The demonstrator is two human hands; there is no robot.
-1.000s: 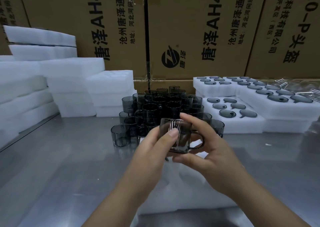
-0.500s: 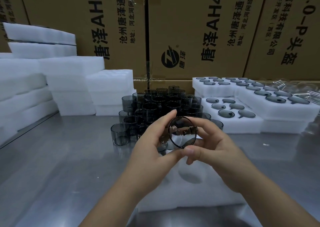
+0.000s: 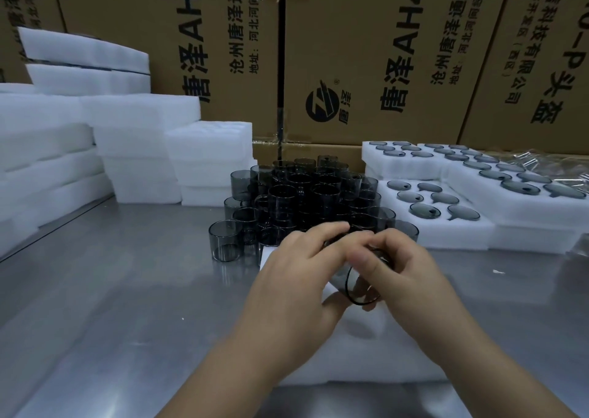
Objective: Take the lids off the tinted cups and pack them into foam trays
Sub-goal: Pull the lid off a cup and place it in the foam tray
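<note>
One tinted cup [image 3: 361, 285], tight grip, left hand [image 3: 296, 277] and right hand [image 3: 406, 274]; six cups [image 3: 425, 210] in nearby foam tray [image 3: 446, 231].

light: even, soft overhead | glare: steel table [image 3: 95, 290] sheen | blur: fingertips [image 3: 360, 258] | edges: wide-angle bowing

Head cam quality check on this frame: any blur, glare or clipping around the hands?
Head view: motion blur smears the fingers of the left hand and right hand on the tinted cup; foam tray beneath is nearly blown out, pockets barely readable; soft glare on the steel table; cartons bowed by the wide lens.
</note>
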